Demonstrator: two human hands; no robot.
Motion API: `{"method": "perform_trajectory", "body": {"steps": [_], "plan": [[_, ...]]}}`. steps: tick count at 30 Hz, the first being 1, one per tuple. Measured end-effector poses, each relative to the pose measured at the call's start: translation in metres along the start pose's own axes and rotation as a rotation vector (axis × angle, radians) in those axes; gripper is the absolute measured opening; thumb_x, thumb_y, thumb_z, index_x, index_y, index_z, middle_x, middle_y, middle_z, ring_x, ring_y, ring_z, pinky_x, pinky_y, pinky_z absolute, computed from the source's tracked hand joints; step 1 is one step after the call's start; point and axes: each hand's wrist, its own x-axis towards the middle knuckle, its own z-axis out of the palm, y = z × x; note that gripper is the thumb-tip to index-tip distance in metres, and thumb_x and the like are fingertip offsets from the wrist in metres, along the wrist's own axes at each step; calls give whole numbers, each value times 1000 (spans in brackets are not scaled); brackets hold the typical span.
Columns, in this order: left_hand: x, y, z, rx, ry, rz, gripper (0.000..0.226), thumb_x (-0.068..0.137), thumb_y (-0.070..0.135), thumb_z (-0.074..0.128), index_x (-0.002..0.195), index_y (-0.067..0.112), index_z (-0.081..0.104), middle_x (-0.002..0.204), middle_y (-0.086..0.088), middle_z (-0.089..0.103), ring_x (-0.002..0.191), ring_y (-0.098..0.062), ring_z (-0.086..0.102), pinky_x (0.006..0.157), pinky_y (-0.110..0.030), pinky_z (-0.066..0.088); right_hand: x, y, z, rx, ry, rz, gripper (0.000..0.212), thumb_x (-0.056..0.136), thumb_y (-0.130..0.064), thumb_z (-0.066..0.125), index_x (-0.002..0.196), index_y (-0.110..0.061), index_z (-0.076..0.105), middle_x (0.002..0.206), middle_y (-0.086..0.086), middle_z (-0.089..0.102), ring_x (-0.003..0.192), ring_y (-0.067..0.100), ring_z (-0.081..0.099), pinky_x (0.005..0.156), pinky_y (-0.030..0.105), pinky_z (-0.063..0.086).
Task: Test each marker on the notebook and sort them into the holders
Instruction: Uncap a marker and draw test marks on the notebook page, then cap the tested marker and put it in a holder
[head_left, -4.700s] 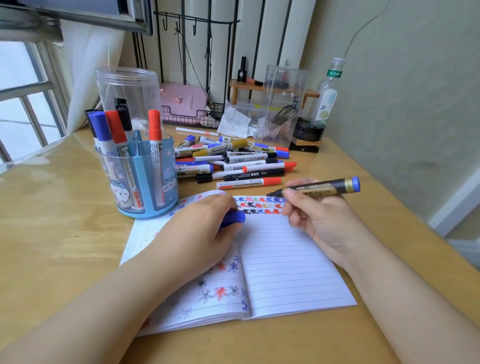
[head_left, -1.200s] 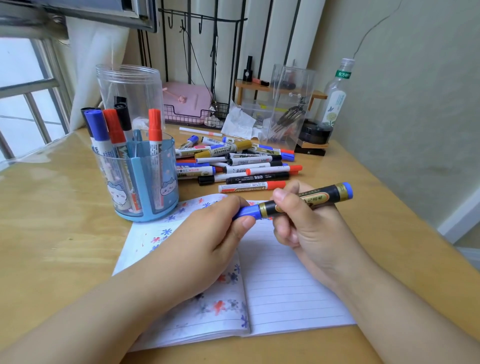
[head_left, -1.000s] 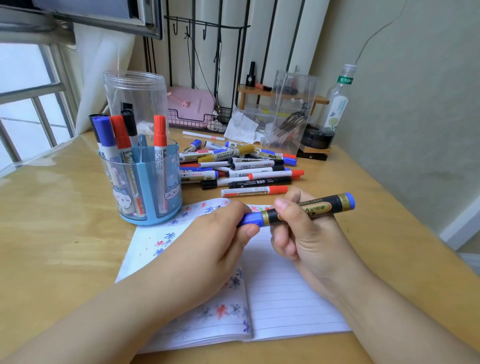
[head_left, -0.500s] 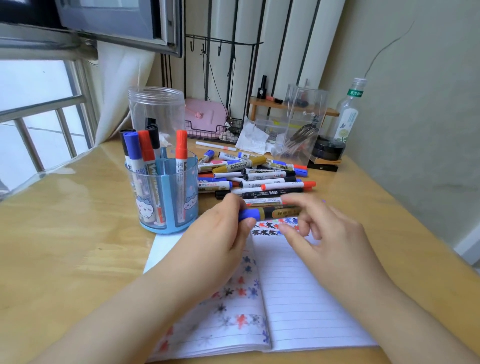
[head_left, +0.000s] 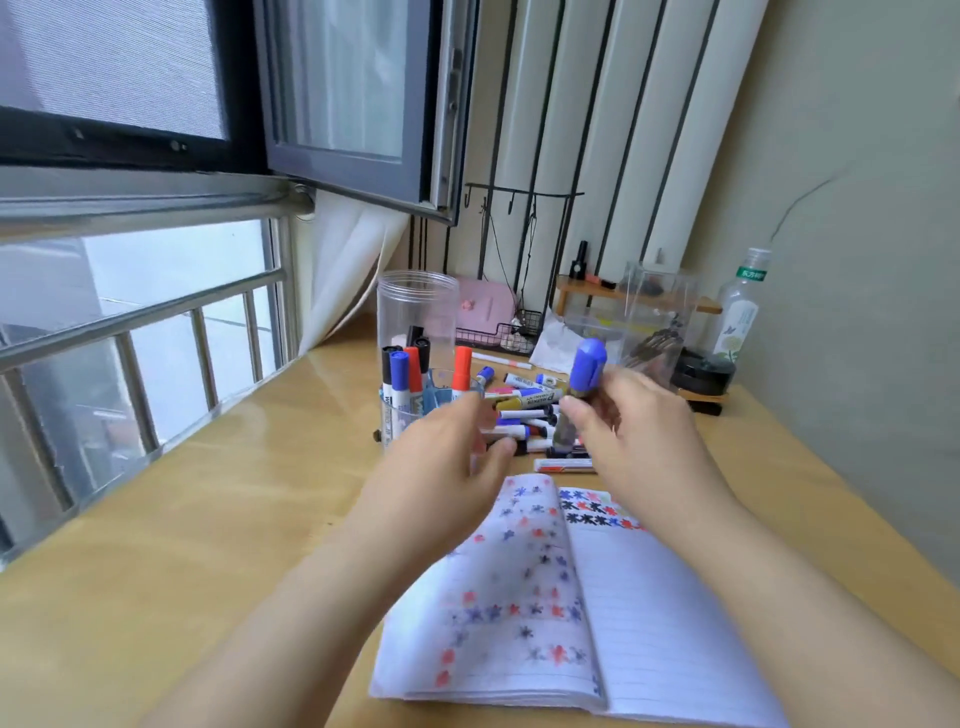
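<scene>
The blue-capped black and gold marker (head_left: 584, 384), level half a second ago, now stands upright, cap up, gripped by the right hand (head_left: 631, 431). The left hand (head_left: 441, 462) has let go and hangs spread, fingers relaxed, beside the blue plastic holder (head_left: 415, 410) above the wooden surface (head_left: 218, 519).

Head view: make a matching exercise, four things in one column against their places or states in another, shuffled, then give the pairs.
Things
1. blue-capped marker
2. notebook
3. clear jar
4. bottle

Places or states
A. open on the desk, nearest the camera
B. far right, by the wall
C. held upright in the right hand, cap up
D. behind the blue holder, near the window

Pairs: 1-C, 2-A, 3-D, 4-B
</scene>
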Motion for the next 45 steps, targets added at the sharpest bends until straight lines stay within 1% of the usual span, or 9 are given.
{"method": "perform_trajectory", "body": {"steps": [3, 8, 16, 20, 26, 29, 34, 38, 45], "plan": [[-15, -19, -11, 50, 8, -63, 15, 90, 32, 50, 100, 20, 50, 88, 7, 58, 77, -14, 54, 66, -29, 41, 24, -23, 12, 158, -20, 82, 9, 93, -22, 55, 88, -15, 58, 68, -12, 51, 65, 5, 48, 60, 7, 35], [-29, -35, -15, 54, -45, -102, 13, 90, 29, 50, 101, 21, 50, 91, 7, 56, 76, -11, 52, 64, -26, 39, 45, -40, 39, 165, -176, 179, 26, 98, -31, 46, 102, -8, 57, 85, 8, 63, 80, 23, 56, 65, 30, 39], [-33, -35, -11, 37, -68, -82, 13, 91, 30, 48, 102, 22, 49, 90, 10, 55, 69, -2, 49, 60, -19, 37, 41, -36, 67, 14, -517, 213, 29, 98, -36, 45, 82, -15, 58, 70, -2, 48, 70, 17, 49, 53, 24, 31], [-31, -31, 0, 41, -85, -33, 12, 91, 29, 49, 99, 21, 49, 88, 9, 55, 71, -7, 49, 60, -22, 33, 25, -22, 59, 192, -330, 238, 23, 94, -32, 54, 113, -21, 59, 68, -7, 46, 64, 3, 46, 57, 19, 34], [-16, -12, 29, 32, -119, 25, 14, 92, 29, 47, 99, 17, 52, 90, 8, 53, 82, -12, 50, 68, -24, 38, -10, 43, 38, 163, -287, 367, 10, 90, -23, 60, 101, -22, 61, 68, -8, 48, 57, 4, 43, 60, 22, 39], [-4, -3, 52, -7, -164, 45, 15, 93, 27, 47, 101, 16, 52, 96, 5, 53, 91, -15, 50, 74, -23, 37, -24, 79, 33, 16, -305, 386, 13, 88, -16, 61, 101, -15, 65, 74, -6, 51, 58, 3, 44, 57, 14, 35], [7, 8, 92, 23, -171, 64, 20, 90, 28, 47, 104, 16, 54, 102, 0, 52, 96, -21, 49, 81, -33, 41, -31, 123, 27, -196, -282, 427, 24, 88, -14, 59, 112, -12, 63, 105, 1, 55, 92, 17, 54, 84, 26, 45], [-5, 6, 106, 74, -130, 157, 28, 77, 33, 38, 86, 14, 57, 84, -2, 54, 74, -27, 53, 60, -35, 44, -23, 136, 31, -345, -306, 330, 29, 93, -18, 53, 121, -18, 58, 122, 0, 52, 116, 20, 42, 98, 29, 35], [-4, 0, 106, 71, -153, 187, 24, 76, 30, 41, 87, 15, 57, 82, -1, 54, 73, -26, 53, 60, -37, 44, -4, 143, 52, -465, -422, 297, 20, 93, -30, 54, 112, -25, 56, 122, -6, 52, 120, 18, 33, 97, 31, 21]]}}
